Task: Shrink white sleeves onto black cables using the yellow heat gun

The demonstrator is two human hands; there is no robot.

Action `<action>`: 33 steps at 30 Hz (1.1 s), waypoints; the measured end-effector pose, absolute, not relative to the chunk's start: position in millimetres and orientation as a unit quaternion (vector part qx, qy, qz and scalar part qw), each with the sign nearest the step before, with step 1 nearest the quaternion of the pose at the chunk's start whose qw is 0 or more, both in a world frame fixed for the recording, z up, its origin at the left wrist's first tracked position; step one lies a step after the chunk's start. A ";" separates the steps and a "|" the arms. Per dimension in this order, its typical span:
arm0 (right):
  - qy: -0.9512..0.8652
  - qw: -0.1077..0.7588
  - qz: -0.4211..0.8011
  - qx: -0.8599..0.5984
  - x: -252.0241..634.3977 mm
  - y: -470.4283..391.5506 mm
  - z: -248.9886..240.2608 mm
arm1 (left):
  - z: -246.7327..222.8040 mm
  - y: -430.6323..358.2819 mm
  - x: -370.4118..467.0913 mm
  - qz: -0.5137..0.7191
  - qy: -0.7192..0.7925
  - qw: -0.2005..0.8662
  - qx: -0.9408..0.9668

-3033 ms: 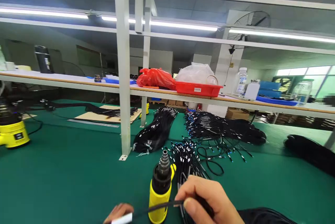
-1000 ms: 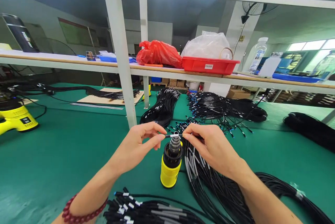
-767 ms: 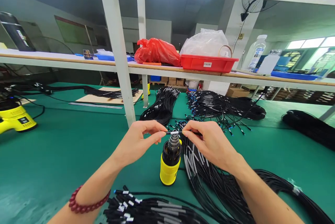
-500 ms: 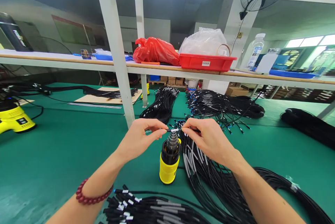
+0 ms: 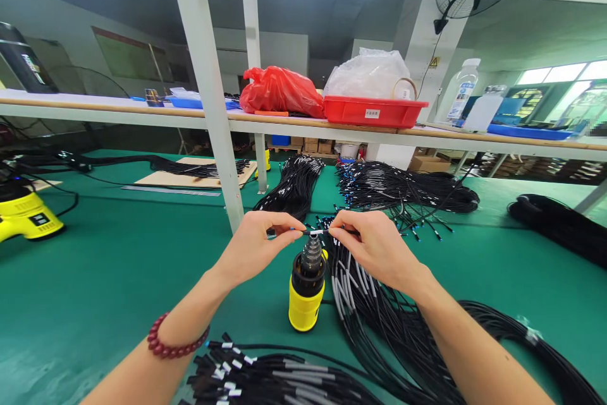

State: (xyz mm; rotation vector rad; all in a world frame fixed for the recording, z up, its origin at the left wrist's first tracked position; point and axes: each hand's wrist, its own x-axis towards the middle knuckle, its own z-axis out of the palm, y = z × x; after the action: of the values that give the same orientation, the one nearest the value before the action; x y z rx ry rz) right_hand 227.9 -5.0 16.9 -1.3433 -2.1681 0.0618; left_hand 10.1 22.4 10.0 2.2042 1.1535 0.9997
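Observation:
Stretched level between my two hands is a thin black cable (image 5: 317, 232) with a short white sleeve at its middle. My left hand (image 5: 258, 242) pinches its left end between thumb and fingertips; my right hand (image 5: 374, 244) pinches it on the right. Just under the white sleeve is the metal coil nozzle of an upright yellow and black heat gun (image 5: 306, 304). A bundle of black cables with grey sleeves (image 5: 355, 291) runs beneath my right hand. Nearest me lies another bundle of black cables with white labels (image 5: 265, 373).
Several more cable bundles (image 5: 398, 187) lie across the green table (image 5: 142, 272). A second yellow heat gun (image 5: 31, 212) stands at the left. A white shelf post (image 5: 208, 89) rises beyond my left hand, and the shelf holds a red tray (image 5: 374, 113) and bottles (image 5: 462, 92).
The cable's white sleeve has shifted very slightly up off the nozzle tip and looks flatter. Both hands keep their pinch, and the left wrist has moved a little right.

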 end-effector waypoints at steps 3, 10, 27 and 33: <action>-0.812 0.289 0.031 -0.505 227.2 -4.7 17.1 | 9.1 23.1 10.0 0.364 0.417 0.228 0.801; -0.812 0.294 0.032 -0.504 226.1 -4.5 17.9 | 10.6 23.6 10.2 0.366 0.416 0.224 0.802; -0.804 0.318 0.067 -0.498 227.5 -5.6 15.3 | 8.6 21.3 6.5 0.377 0.416 0.238 0.792; -0.805 0.333 0.114 -0.477 227.3 -8.4 17.2 | 8.6 16.4 2.1 0.378 0.402 0.278 0.786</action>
State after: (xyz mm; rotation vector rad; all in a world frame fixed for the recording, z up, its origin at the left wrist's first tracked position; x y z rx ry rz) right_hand 227.3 -8.4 17.2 -1.2469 -2.1034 0.2979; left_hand 2.1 16.4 8.6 2.1113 1.0782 1.0154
